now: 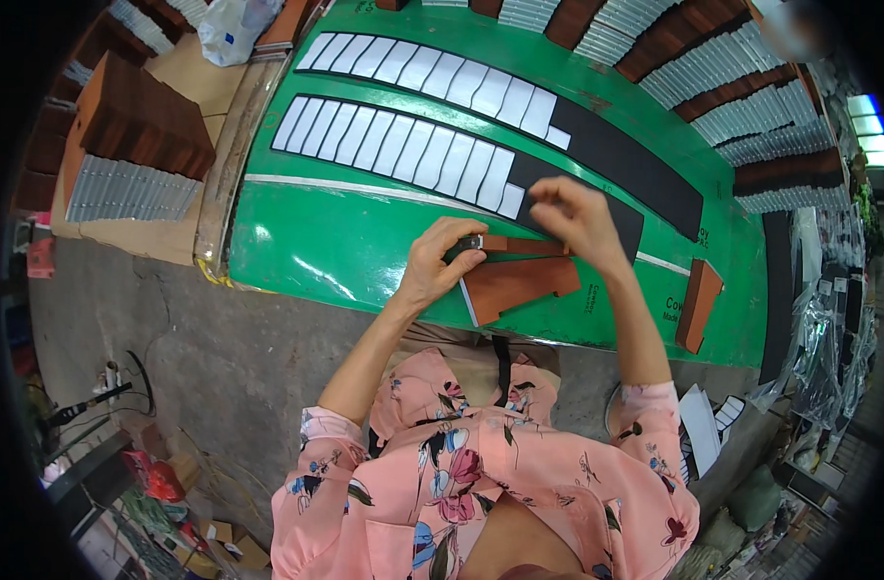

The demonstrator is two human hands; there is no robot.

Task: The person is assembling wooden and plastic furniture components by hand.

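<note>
My left hand (440, 256) is closed round the left end of a narrow reddish-brown wooden piece (524, 246), with a small dark and silvery part showing between thumb and fingers. My right hand (582, 222) is raised just above that piece's right end, beside a black strip. Its fingers are curled together; whatever they may hold is too small to make out. Directly below lies a notched reddish-brown board (519, 288) with a pale left edge. Beyond my hands, two black strips carry rows of white pads: a nearer strip (616, 217) and a farther strip (645, 169).
All this lies on a green table (364, 266). Another brown piece (698, 307) rests at the right. Stacked boards (137, 145) stand on cardboard at the left, and rows of similar boards (741, 106) line the far right. Clear plastic bags (819, 329) hang beyond the right edge.
</note>
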